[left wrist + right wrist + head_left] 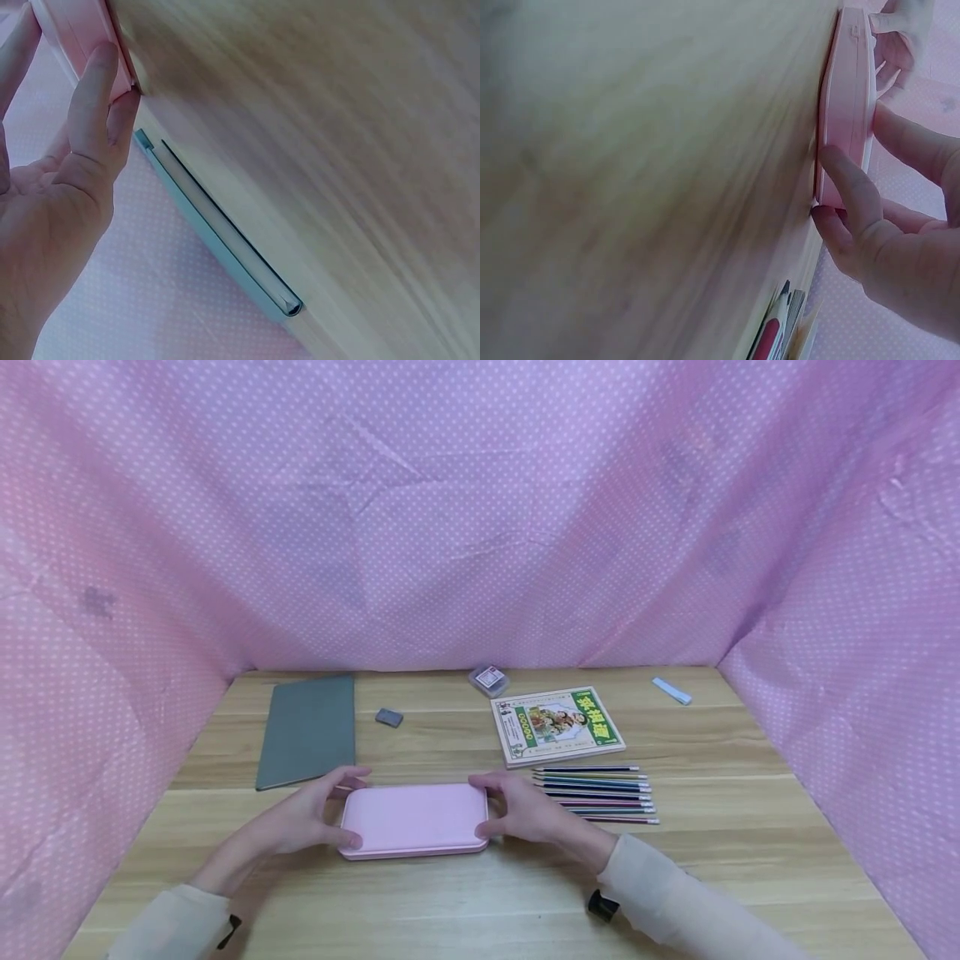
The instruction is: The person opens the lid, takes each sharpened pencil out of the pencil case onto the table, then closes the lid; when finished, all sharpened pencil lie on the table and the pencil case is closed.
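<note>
A pink pencil case (416, 817) with rounded corners lies flat and closed on the wooden table, in front of the person. At its left end the left hand (309, 812) grips it, thumb on the near corner and fingers at the far one. The right hand (527, 808) holds the opposite end the same way. In the right wrist view the pencil case (847, 97) shows a seam along its side, with the right hand's fingertips (841, 166) against it. From the left wrist, fingers (97, 82) touch the end of the case.
Left lies a green notebook (309, 731), with a grey eraser (389, 717) beside it. Behind are a small clear plastic box (489, 681) and an illustrated book (558, 725). Several pencils (596, 795) lie in a row near the right hand. A light-blue strip (671, 691) rests far right.
</note>
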A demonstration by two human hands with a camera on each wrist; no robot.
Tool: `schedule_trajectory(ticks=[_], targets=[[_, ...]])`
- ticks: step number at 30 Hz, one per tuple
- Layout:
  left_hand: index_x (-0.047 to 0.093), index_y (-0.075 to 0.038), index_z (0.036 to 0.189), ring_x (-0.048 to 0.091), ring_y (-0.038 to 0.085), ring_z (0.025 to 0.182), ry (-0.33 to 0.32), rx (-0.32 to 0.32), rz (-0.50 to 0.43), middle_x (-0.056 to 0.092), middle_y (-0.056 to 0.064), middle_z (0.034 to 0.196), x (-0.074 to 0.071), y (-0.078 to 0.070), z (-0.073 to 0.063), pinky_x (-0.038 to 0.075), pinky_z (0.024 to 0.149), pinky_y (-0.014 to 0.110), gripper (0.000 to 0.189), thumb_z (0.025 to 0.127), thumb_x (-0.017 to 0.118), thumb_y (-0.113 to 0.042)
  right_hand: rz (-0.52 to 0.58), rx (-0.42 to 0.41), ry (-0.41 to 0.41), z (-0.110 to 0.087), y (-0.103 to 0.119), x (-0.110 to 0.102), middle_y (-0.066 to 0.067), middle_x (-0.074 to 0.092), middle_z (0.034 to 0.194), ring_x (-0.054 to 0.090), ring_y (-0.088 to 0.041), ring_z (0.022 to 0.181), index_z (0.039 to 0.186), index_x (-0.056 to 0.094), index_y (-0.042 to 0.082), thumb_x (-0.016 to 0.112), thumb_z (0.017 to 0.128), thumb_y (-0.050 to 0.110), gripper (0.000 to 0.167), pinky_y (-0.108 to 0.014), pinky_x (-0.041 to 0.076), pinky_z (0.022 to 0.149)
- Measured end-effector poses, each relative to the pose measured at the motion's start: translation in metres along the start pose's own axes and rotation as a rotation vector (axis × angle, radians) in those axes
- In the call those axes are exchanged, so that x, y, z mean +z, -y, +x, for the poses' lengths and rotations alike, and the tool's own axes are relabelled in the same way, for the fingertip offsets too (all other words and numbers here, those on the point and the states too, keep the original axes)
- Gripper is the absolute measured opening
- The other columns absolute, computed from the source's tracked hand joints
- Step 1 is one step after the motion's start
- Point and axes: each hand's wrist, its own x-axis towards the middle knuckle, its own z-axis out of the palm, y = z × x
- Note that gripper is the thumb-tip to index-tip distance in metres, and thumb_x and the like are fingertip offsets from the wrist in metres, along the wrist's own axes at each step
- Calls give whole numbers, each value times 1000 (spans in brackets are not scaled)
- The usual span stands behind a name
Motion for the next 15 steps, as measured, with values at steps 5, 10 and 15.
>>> schedule_trajectory(ticks=[5,10,15], targets=[[41,1,147,52,37,127,-5,-4,14,58,9,133,1,0,1,38,110,62,93,75,91,-28,16,-4,-6,-2,-1,1,-11,52,148,46,-27,139,146,52,2,85,82,12,73,-44,35,120],[35,0,151,51,39,128,8,-1,19,56,14,136,-1,-3,3,41,109,61,97,76,90,-27,87,-24,-16,-1,-3,-3,-15,47,152,45,-30,139,153,42,5,86,81,7,85,-48,29,122],[29,-2,156,48,45,132,5,44,145,49,23,145,-10,-17,8,45,105,64,99,82,86,-34,154,-95,-77,-4,1,-15,-16,43,154,47,-35,136,158,35,12,82,85,11,86,-54,38,116]])
